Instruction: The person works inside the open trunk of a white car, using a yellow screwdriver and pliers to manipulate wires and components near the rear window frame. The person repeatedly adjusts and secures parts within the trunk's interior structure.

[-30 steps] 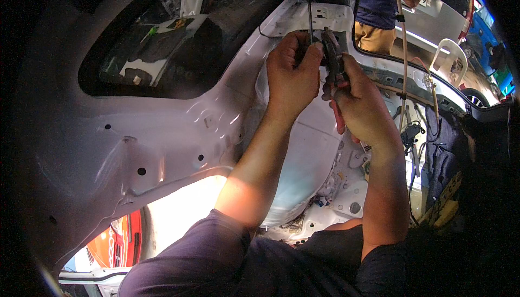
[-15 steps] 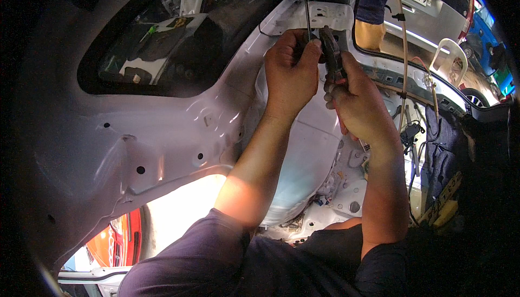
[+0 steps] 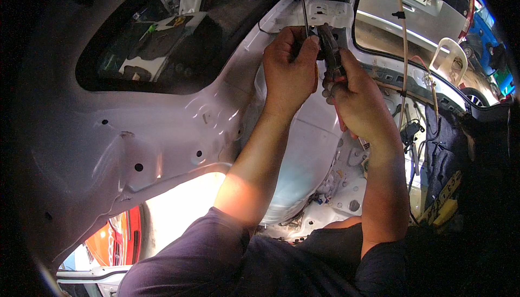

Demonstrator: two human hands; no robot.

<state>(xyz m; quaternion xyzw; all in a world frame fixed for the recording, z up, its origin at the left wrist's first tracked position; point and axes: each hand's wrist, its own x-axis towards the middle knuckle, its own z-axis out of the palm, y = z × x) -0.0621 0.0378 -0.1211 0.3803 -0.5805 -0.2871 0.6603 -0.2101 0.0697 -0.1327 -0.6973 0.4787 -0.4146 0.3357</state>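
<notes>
Both my arms reach up in front of me inside a stripped car body. My left hand [image 3: 287,67] is closed, thumb against fingers, at the lower end of a thin dark cable-like strand [image 3: 304,7] that comes down from the roof area. Close beside it, my right hand [image 3: 357,94] grips pliers [image 3: 330,53] with red handles and a dark head. The plier jaws point up and lie right next to my left thumb. What sits between the jaws and my left fingertips is too dark and small to make out.
A side window [image 3: 162,53] and bare white body metal [image 3: 162,129] lie to my left. On the right hang a pale cable [image 3: 404,42] and dark wiring [image 3: 414,132]. Beyond the rear opening stand a silver vehicle [image 3: 379,4] and a white plastic chair [image 3: 449,61].
The person who stood outside the rear opening is out of view. My hands stay nearly in place, the left one slightly higher, still at the strand beside the pliers.
</notes>
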